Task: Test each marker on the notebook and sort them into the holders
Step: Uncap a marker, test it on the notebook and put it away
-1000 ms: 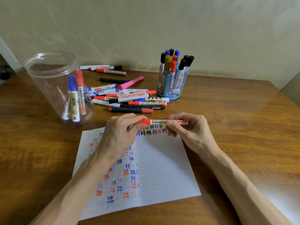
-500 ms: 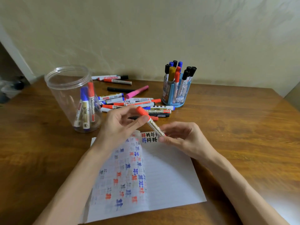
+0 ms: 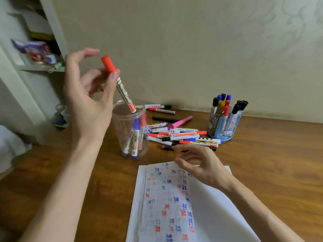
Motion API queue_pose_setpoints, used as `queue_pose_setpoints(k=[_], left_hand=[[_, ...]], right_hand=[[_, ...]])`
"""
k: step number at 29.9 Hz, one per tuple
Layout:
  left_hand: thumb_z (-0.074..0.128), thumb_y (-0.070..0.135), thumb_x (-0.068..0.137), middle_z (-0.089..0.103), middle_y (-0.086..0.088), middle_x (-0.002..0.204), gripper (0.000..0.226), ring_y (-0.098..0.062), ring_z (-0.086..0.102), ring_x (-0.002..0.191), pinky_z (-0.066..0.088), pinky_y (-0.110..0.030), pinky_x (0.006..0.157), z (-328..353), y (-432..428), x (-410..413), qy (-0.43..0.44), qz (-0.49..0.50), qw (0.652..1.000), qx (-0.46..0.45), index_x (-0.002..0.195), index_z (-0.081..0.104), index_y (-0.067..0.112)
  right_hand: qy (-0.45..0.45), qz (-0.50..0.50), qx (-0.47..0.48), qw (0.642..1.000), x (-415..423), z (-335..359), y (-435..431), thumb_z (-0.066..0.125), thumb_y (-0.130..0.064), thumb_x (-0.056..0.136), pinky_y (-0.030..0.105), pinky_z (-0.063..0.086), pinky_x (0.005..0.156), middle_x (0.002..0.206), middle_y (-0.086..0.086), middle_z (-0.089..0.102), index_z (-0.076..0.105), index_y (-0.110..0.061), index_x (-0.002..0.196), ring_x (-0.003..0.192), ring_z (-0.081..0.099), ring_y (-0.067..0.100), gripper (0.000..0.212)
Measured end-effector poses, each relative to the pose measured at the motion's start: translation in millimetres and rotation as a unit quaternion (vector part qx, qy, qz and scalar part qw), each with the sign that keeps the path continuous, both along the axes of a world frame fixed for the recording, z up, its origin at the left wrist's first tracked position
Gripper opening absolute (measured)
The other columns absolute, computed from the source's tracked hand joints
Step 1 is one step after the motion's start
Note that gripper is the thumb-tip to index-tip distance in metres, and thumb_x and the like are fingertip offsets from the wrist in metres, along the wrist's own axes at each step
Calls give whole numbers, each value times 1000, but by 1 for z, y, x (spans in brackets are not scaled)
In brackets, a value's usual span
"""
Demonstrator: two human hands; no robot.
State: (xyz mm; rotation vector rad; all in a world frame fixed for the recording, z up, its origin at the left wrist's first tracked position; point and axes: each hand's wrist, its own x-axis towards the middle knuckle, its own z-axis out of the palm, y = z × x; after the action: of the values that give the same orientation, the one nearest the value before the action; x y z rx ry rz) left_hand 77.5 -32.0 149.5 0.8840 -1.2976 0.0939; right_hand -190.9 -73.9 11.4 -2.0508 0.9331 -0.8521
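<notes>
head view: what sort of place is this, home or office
Likely a room at home: a wooden table pushed against a plain wall, cluttered white shelves at the left, and a notebook covered in marker tests.

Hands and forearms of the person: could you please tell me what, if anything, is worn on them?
Nothing shows: the left hand and right hand are ungloved, with no rings or watch visible, and both forearms are sleeveless to the frame's edge.
</notes>
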Motion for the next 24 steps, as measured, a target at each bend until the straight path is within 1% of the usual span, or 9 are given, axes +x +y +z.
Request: queue_pose_setpoints(k=[2, 4, 7, 10, 13, 15, 18, 21, 24], left_hand=[[65, 21, 102, 71, -18, 107, 32, -25, 74, 97, 58, -43, 88, 3, -3, 9, -15, 26, 1000, -4, 128, 47, 16], [65, 19, 102, 74, -11, 101, 27, -20, 73, 95, 57, -34, 84, -1, -6, 13, -31, 53, 998, 10, 126, 52, 17], [68, 16, 99, 72, -2, 99, 28, -13, 72, 92, 55, -23, 81, -14, -11, 15, -51, 84, 994, 53, 126, 58, 12], [71, 17, 97, 70, 4, 112, 32, 0, 69, 100, 55, -16, 84, -30, -15, 21, -74, 107, 986, 104, 128, 60, 15], [72, 21, 96, 64, 11, 124, 35, 15, 61, 99, 52, -7, 81, -41, -17, 27, -112, 133, 974, 147, 128, 60, 20], [71, 22, 96, 65, 12, 124, 34, 14, 60, 99, 53, -9, 82, -48, -18, 30, -130, 140, 968, 165, 128, 61, 21], [67, 25, 98, 69, 10, 113, 24, 2, 64, 99, 56, -17, 84, -58, -19, 32, -136, 163, 960, 180, 121, 64, 18], [61, 26, 101, 72, 3, 108, 19, -5, 65, 98, 56, -21, 83, -64, -18, 29, -142, 187, 957, 172, 115, 66, 14], [59, 21, 101, 71, -2, 110, 18, -10, 64, 103, 57, -29, 88, -68, -17, 22, -131, 186, 962, 153, 115, 66, 11]], right_hand=[[3, 4, -7, 1000, 12, 2, -4, 75, -29, 97, 29, 61, 92, 125, -17, 72, 72, -29, 130, 106, 72, 0, 33], [0, 9, -12, 1000, 23, 5, -9, 76, -29, 96, 29, 61, 93, 124, -16, 73, 72, -28, 129, 105, 72, 1, 33], [0, 8, -15, 1000, 34, 7, -14, 76, -27, 96, 30, 61, 93, 122, -13, 74, 73, -30, 128, 102, 73, 1, 32], [2, 4, -9, 1000, 42, 7, -15, 76, -28, 96, 31, 62, 92, 121, -13, 73, 72, -35, 125, 102, 72, -1, 30], [5, 0, -11, 1000, 44, 3, -17, 75, -29, 96, 30, 62, 92, 120, -14, 73, 73, -33, 125, 103, 72, -1, 30], [9, -10, -13, 1000, 43, 0, -19, 75, -30, 96, 31, 62, 92, 119, -16, 74, 74, -31, 126, 104, 71, -2, 30], [8, -21, -10, 1000, 39, -3, -22, 74, -30, 97, 31, 62, 91, 118, -17, 75, 75, -30, 124, 104, 71, -1, 28], [3, -36, -3, 999, 36, -5, -23, 74, -24, 97, 25, 61, 90, 113, -16, 76, 77, -30, 120, 102, 71, -2, 24], [26, -88, -23, 996, 30, -8, -29, 74, -17, 96, 17, 59, 84, 105, -16, 76, 76, -28, 119, 96, 69, -8, 25]])
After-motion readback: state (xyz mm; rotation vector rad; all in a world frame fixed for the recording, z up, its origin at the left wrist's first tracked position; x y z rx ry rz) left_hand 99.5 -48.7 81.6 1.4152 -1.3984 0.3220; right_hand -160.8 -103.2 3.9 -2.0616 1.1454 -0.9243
